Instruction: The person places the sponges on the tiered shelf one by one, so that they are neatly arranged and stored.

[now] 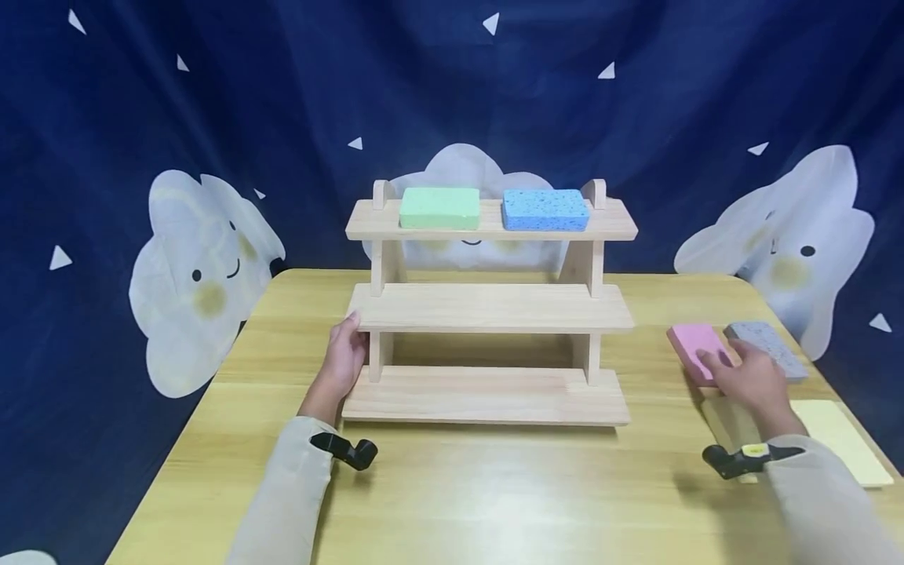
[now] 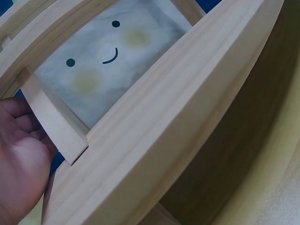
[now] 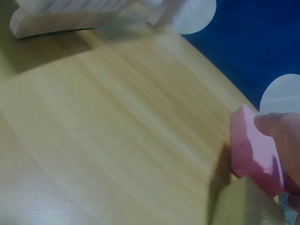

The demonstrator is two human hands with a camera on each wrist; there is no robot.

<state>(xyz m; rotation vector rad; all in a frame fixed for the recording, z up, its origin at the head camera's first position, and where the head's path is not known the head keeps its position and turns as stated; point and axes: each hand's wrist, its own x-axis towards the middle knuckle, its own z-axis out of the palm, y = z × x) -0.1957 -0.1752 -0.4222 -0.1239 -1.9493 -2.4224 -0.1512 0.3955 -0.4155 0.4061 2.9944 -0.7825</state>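
Note:
A three-tier wooden shelf stands on the table. On its top tier sit a green sponge and a blue speckled sponge, side by side. My left hand grips the shelf's left side at the middle tier; in the left wrist view its fingers curl behind an upright. To the right, my right hand pinches a pink sponge, its thumb over the top. A grey sponge lies just beyond that hand.
Nearer on the right, an olive-tan block is partly hidden by the right hand and wrist camera. A pale yellow block lies by the table's right edge. A dark blue curtain with clouds hangs behind the wooden table.

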